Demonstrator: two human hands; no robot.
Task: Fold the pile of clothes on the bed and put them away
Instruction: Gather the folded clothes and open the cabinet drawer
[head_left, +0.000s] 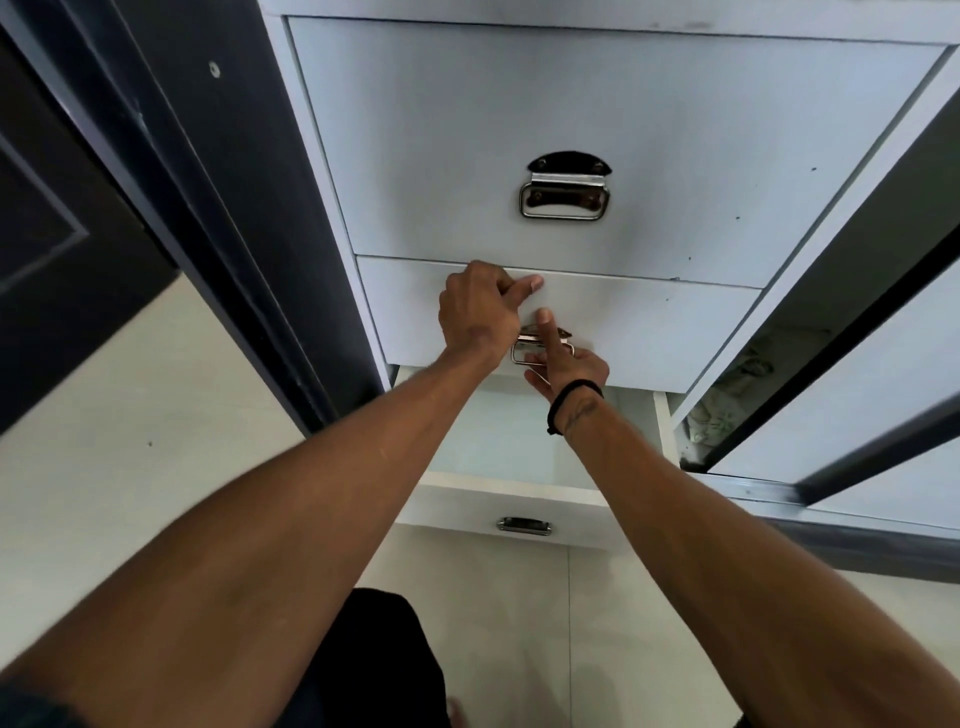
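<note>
Below, bottom drawer (524, 512) open, right hand (563, 366) gripping handle (540, 349)

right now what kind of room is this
Probably a bedroom or dressing area, at a built-in wardrobe: white drawer fronts with metal drop handles, a pulled-out white bottom drawer, and a dark-framed sliding door with patterned fabric stored behind it.

This is a home, most likely a bedroom, seen at a built-in wardrobe (613, 135). White drawers (597, 156) are stacked one above another, each with a metal drop handle (564, 200), and the lowest drawer (519, 512) stands pulled out over a pale tiled floor (130, 415). A sliding door (852, 374) on its track at the right edge half covers what seems to be folded cloth (727, 395). A dark panelled door (62, 234) stands at the left.
</note>
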